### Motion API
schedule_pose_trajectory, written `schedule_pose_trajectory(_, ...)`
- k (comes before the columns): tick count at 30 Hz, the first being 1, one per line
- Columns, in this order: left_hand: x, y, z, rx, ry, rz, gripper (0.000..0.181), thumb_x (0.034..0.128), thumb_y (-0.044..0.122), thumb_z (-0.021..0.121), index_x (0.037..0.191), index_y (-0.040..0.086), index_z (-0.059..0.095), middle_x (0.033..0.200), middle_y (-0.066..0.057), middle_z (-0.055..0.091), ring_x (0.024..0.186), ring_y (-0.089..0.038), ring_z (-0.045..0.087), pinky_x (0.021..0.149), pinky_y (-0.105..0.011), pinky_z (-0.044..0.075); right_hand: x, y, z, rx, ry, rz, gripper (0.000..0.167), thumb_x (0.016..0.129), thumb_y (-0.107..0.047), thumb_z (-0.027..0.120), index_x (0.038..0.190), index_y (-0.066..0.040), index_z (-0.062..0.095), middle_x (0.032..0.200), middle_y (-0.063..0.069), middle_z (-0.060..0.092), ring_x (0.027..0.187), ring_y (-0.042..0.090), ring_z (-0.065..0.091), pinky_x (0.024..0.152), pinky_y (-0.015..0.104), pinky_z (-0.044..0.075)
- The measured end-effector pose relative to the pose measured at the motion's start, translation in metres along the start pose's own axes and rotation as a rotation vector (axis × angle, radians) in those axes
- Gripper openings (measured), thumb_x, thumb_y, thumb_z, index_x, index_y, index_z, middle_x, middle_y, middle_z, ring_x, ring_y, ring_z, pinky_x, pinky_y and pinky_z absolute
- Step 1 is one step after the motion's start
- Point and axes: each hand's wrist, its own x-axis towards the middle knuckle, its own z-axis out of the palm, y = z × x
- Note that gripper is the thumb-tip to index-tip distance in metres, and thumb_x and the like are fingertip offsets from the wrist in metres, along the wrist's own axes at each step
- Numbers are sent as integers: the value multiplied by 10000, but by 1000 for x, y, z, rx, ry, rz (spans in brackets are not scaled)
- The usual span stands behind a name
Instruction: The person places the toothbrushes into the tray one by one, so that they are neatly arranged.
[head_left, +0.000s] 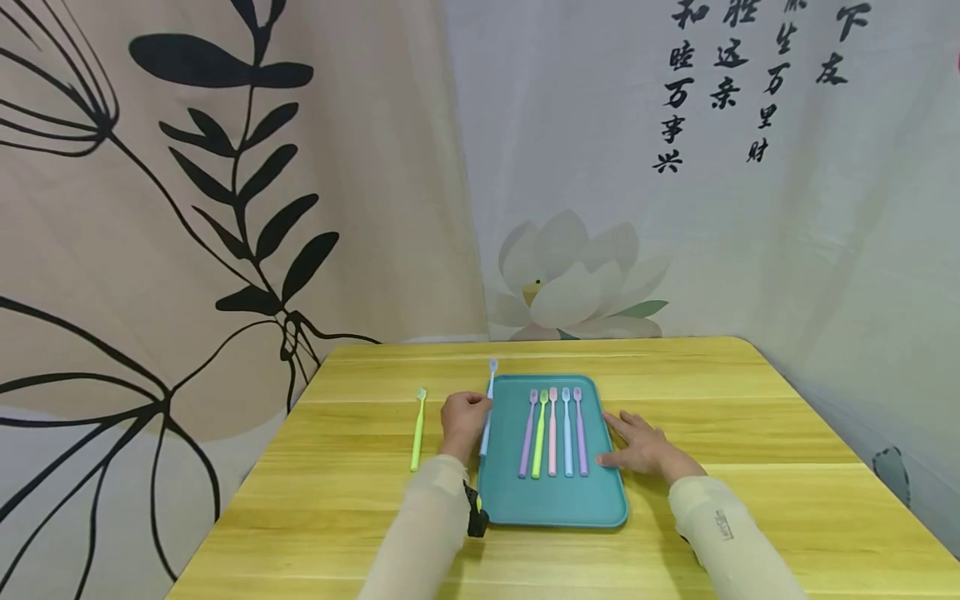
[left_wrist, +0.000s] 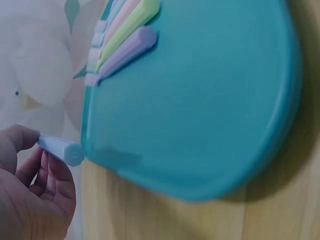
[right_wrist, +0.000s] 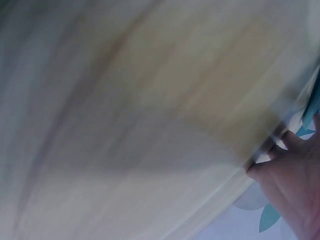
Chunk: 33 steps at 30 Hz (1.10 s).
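My left hand (head_left: 463, 423) pinches a light blue toothbrush (head_left: 486, 429) between thumb and fingers, over the left rim of a teal tray (head_left: 555, 504). In the left wrist view, the blunt handle end of that toothbrush (left_wrist: 65, 151) points toward the tray. Side by side on the tray lie several toothbrushes: a purple one (head_left: 527, 437), a yellow-green one (head_left: 539, 442), a pink one (head_left: 552, 433), a blue one (head_left: 567, 437) and another purple one (head_left: 581, 437). My right hand (head_left: 647, 446) rests at the tray's right edge, fingers spread, thumb over the rim.
A yellow-green toothbrush (head_left: 417, 433) lies on the wooden table (head_left: 337, 500), left of my left hand. Behind the table's far edge hangs a printed curtain (head_left: 390, 208) with plant drawings and writing.
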Motion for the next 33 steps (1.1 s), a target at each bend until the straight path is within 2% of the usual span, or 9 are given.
schedule_pose_trajectory(7,-9,4,11,24,-18,2,153,871,142,716,945,23,778,899,-80,721,803,-224,635,732,-395,553,0,0,0,12,1,-1,965,848,-521,730,1571,-83,265,1571,325,173,1441,519,89,1102,712,20)
schedule_pose_trajectory(18,-18,4,27,39,-58,-31,155,904,146,711,981,26,771,922,-78,714,816,-212,637,741,-385,560,-1,0,1,8,5,-4,965,847,-523,730,1568,-77,269,1569,328,176,1438,524,89,1101,713,17)
schedule_pose_trajectory(24,-24,5,33,81,-75,-45,155,902,148,712,984,27,763,925,-76,711,821,-203,643,747,-379,564,-1,0,2,4,5,-11,969,847,-522,730,1567,-68,268,1567,330,180,1438,524,90,1096,720,20)
schedule_pose_trajectory(33,-32,7,39,145,-94,-73,127,902,143,694,937,33,750,852,-63,692,712,-168,627,640,-339,551,-2,-1,0,3,10,-17,962,843,-515,738,1564,-72,280,1561,334,190,1433,528,105,1091,726,27)
